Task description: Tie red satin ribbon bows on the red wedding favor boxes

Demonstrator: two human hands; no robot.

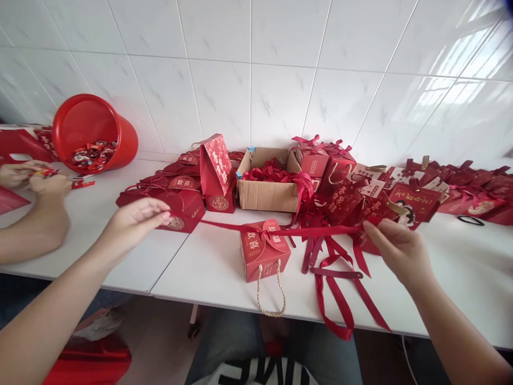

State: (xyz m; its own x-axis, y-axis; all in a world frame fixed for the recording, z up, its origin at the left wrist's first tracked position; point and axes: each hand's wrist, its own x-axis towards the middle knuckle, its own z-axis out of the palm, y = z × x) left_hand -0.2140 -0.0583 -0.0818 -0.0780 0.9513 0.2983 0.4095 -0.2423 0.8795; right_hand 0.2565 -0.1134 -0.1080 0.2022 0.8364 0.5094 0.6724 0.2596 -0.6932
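A small red gift box (265, 248) with a twisted gold cord handle (284, 302) stands on the table in front of me. A dark red ribbon (312, 231) runs stretched across its top, through the middle of the folded flaps. My left hand (138, 222) pinches toward the ribbon's left end, which blends into a red box behind it. On the other side, my right hand (396, 248) grips the right end between thumb and fingers. The cord handle hangs toward me near the table's front edge.
A cardboard carton (268, 196) of red ribbons stands behind the box. Loose ribbons (336, 299) hang over the front edge. Red boxes (180, 206) line both sides. Left, a tipped red bucket (128, 136) holds small wrapped pieces, beside another person's hands (50, 179).
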